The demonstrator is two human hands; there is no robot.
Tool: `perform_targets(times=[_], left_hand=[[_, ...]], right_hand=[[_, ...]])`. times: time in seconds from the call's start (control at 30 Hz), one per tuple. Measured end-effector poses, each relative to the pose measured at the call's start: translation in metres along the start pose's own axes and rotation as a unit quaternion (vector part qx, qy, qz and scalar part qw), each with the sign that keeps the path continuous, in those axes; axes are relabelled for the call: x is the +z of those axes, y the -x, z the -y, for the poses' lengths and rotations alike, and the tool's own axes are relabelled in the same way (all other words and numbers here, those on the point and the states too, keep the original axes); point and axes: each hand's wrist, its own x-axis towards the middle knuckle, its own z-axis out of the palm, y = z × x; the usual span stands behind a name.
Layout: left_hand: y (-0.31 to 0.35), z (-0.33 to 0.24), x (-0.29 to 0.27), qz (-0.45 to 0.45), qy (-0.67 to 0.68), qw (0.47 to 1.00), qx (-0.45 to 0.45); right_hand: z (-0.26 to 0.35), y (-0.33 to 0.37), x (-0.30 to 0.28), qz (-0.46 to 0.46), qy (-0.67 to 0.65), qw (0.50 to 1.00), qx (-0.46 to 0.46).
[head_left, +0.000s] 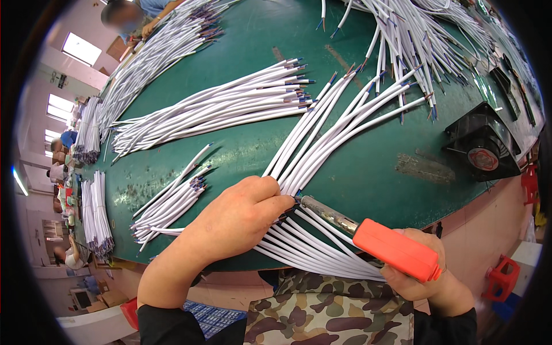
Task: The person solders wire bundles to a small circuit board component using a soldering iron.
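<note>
My right hand [422, 261] is wrapped round the red handle of a soldering gun [397, 250]. Its metal barrel points left, with the tip close to my left fingertips. Closed in a pinch, my left hand [247, 213] holds white cables [310, 144] near the table's front edge. From there some cables fan out away from me to the upper right, showing blue and brown wire ends. More white cables [319, 250] run below the barrel toward my lap. What exactly meets the tip is hidden by my fingers.
Bundles of white cable [213, 106] lie across the green table [253, 34], with a smaller pile [172, 207] at left and a large heap [414, 34] far right. A black fan [483, 144] stands at the right edge. Red stools [501, 279] are beyond; another person [129, 20] sits across.
</note>
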Motion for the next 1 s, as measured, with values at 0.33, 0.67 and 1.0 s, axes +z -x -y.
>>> perform_targets(times=[0.33, 0.67, 1.0], left_hand=[[0.000, 0.000, -0.001, 0.000, 0.001, 1.000, -0.005], [0.003, -0.004, 0.001, -0.003, 0.005, 1.000, -0.010], [0.008, -0.005, 0.001, -0.027, -0.010, 0.999, -0.030]], right_hand=[[0.006, 0.017, -0.016, -0.026, -0.063, 0.991, 0.113], [0.013, 0.032, -0.021, -0.135, -0.123, 0.969, 0.168], [0.031, 0.043, -0.099, -0.419, -0.151, 0.895, 0.037]])
